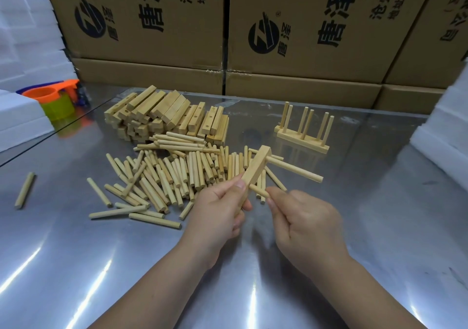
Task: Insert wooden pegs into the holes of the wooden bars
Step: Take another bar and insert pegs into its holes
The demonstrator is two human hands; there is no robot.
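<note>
Wood, light and stiff: in the head view my left hand grips the bar low, above the bench, with a seated peg jutting out. My right hand pinches a second peg by its tail, tip at the bar; I expect a snug, dry fit.

The left hand holds a wooden bar, tipped up. One peg sticks out of it to the right. The right hand pinches a second peg against the bar lower down — loose pegs and stacked bars lie behind on the shiny table.
</note>
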